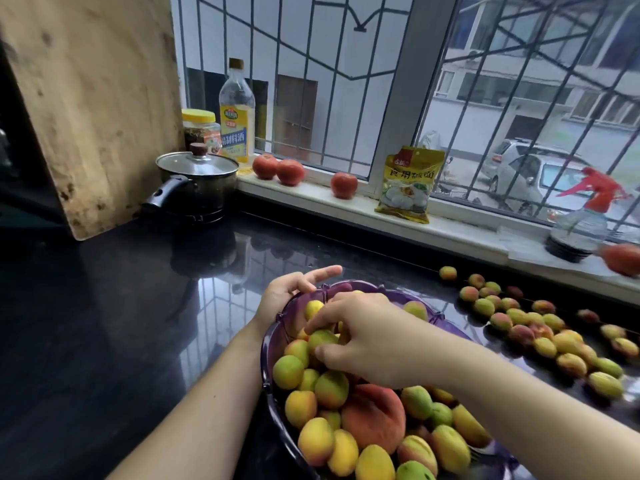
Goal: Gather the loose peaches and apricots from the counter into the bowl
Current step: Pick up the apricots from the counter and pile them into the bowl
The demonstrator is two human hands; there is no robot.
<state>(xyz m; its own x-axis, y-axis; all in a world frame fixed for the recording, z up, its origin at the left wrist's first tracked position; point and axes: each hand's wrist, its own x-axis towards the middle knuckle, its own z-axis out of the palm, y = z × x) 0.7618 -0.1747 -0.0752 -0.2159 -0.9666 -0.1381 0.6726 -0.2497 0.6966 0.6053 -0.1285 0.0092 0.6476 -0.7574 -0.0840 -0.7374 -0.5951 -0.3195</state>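
Glossy black counter (104,323), scalloped purple bowl (268,344), round apricots (540,327)

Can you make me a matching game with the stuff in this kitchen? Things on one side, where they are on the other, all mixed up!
Things:
1. big peach
2. pot
3. yellow packet
4. loose apricots

Places:
A. leaning on the windowsill by the window frame
B. scattered on the dark counter, right of the bowl
C. inside the purple bowl
D. in the back corner of the counter, next to the wooden board

Pairs: 1-C, 2-D, 3-A, 4-B
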